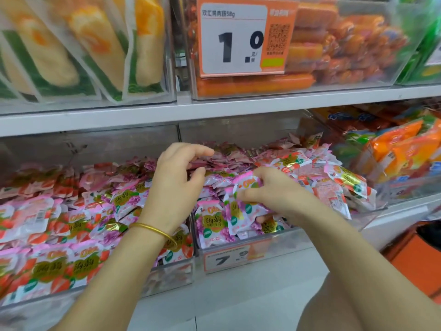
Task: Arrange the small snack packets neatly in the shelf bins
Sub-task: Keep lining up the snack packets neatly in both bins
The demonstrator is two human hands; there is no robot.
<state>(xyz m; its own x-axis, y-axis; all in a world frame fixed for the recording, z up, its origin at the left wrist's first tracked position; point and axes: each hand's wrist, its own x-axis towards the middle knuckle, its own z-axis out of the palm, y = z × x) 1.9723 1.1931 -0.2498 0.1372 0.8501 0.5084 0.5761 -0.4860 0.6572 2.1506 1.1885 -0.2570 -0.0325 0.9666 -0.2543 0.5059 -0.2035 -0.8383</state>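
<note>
Right hand pinches one small pink-and-white foil snack packet, probably to square it. Left hand arches over heap of purple packets beside, likely steadying; grip unclear.

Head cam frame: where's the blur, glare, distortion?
Head view: yellow packs and orange sausages on the top shelf are smeared; left hand, right hand and the snack packets they hold read sharper; the shelf edge slants, slightly bowed; the lower price tag looks hazy.

Left hand, right hand — two; bangle — one; price tags two; snack packets uncountable.
</note>
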